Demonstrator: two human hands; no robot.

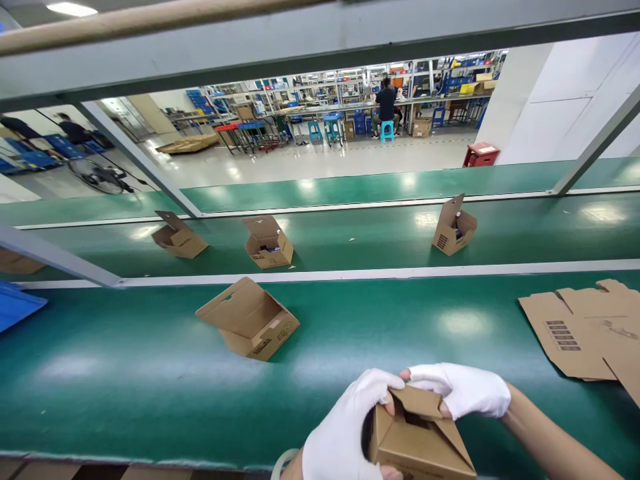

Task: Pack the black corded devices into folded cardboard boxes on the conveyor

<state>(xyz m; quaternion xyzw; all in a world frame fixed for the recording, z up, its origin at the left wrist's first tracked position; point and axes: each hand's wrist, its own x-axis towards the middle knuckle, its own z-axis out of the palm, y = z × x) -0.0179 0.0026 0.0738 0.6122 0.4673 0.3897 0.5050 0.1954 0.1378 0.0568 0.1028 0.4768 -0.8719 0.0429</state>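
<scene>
A brown cardboard carton with a partly folded top [425,450] sits between two hands in white fingerless gloves, at the near side of a long, glossy green work surface [370,327]; whether its base rests there cannot be told. The left hand [345,427] is curved around the carton's left side, thumb and fingers closed on the cardboard, a pale band [284,460] at the wrist. The right hand [460,391] is bent narrowly over the top flap, fingertips pressed to its edge, with a dark gap showing beneath the flap.

Beyond the held carton and to its left, an open brown box with a raised lid and dark printing [263,327] stands on the same surface. To the held carton's right lie flat brown cardboard blanks [595,333] with black printed marks. Farther beyond it, past a narrow white rail [350,274], three lidded brown boxes stand open on a green strip: two to the left [183,241] [275,250], the other slightly to the right [453,233]. Far off beyond the held carton, a person in a dark top [387,103] sits on a bright blue plastic stool [387,131] at a crowded workbench.
</scene>
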